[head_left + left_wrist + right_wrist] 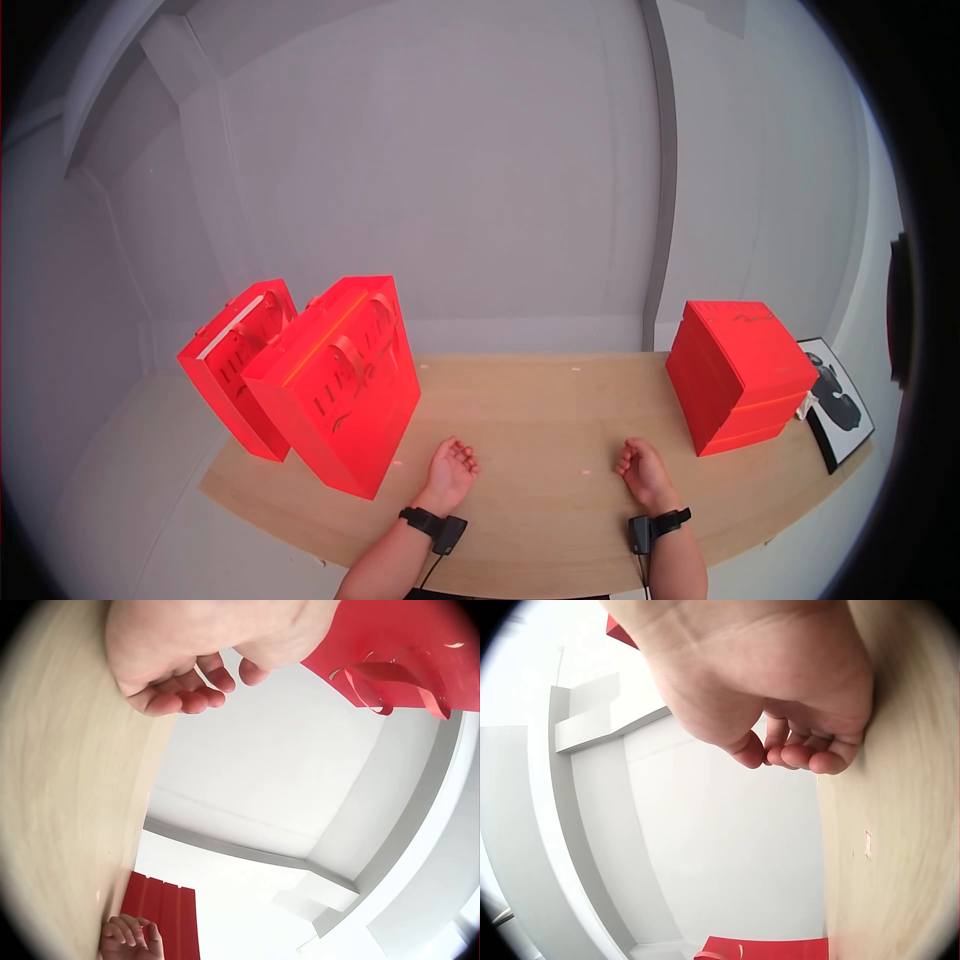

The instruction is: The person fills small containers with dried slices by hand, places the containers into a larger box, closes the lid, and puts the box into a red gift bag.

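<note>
The left hand (452,474) rests on the wooden table (520,400), its fingers loosely curled around nothing, just right of a large red paper bag (345,400). In the left wrist view that hand (202,652) lies beside the bag's ribbon handles (397,673). The right hand (645,474) rests on its side with fingers loosely bent and empty, left of a stack of red boxes (740,375). In the right wrist view the same hand (765,682) has its thumb near the index finger and touches no object but the table.
A second red bag (240,370) stands behind and left of the large one. At the table's right end a framed picture (842,405) lies beside the boxes, with a small whitish item (805,405) between them. Small pinkish marks dot the tabletop.
</note>
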`<state>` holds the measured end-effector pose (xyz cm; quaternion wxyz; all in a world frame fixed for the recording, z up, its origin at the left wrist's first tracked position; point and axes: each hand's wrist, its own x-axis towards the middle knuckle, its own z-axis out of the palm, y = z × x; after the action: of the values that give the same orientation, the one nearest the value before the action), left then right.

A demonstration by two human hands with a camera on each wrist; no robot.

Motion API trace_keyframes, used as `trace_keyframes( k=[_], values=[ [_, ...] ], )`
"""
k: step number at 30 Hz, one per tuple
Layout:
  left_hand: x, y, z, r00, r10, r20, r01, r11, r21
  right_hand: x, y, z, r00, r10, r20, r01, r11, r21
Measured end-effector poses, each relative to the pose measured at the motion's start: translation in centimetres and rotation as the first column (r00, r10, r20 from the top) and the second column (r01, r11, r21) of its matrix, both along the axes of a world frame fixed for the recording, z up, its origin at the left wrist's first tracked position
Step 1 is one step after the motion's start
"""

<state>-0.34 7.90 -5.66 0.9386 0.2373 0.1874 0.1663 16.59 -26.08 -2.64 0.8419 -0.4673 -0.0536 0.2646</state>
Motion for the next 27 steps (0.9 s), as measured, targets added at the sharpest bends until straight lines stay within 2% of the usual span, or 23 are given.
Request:
trace_keyframes(
  k=[27],
  values=[
    [-0.05,0.04,-0.12,1.0,-0.006,0.002,0.006,1.0,-0.011,0.0,0.08,-0.2,1.0,0.005,0.014,-0.005,1.0,-0.009]
  ],
)
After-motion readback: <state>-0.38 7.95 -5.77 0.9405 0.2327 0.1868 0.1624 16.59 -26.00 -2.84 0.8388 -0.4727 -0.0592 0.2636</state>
